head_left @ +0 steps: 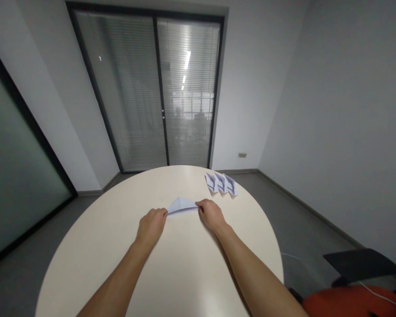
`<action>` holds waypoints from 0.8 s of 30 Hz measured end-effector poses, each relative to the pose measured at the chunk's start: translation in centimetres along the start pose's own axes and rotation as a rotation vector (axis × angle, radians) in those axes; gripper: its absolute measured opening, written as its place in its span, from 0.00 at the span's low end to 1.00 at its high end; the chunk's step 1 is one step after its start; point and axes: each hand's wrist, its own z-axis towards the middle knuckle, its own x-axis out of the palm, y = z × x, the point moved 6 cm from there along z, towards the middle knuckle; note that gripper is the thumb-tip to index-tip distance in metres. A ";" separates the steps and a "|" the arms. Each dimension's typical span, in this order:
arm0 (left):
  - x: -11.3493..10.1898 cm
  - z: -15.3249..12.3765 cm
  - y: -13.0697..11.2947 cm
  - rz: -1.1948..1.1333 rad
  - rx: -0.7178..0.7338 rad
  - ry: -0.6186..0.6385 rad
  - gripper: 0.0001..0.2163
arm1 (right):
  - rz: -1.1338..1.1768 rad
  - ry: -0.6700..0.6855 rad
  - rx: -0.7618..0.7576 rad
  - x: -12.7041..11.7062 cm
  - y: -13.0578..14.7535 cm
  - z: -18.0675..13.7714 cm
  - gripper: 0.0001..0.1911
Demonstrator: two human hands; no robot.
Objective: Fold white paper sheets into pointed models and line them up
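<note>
A folded white sheet of paper (181, 204), peaked at its far side and with a long straight near edge, is stretched between my two hands just over the table. My left hand (152, 225) pinches its left corner, the fingers curled in. At the opposite corner, my right hand (211, 213) grips the paper between thumb and fingers. Beyond the right hand, several folded paper pieces (221, 183) lie side by side in a row. The fingertips are partly hidden behind the hands.
The round cream table (112, 259) spans the middle of the view. An orange chair (346, 301) with a black part (363, 264) stands at lower right, a thin white cable near it. Behind the table is a glass partition with blinds (135, 101).
</note>
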 end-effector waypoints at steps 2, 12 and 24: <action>0.0 0.0 0.0 0.002 -0.004 -0.004 0.15 | 0.020 -0.012 0.014 0.0 -0.1 0.1 0.20; 0.4 0.2 -0.3 -0.096 -0.021 -0.038 0.14 | 0.083 -0.144 -0.014 -1.6 0.4 0.2 0.19; 2.1 0.4 -0.1 -0.343 -0.114 -0.068 0.05 | 0.104 -0.263 -0.114 -2.5 1.6 0.3 0.16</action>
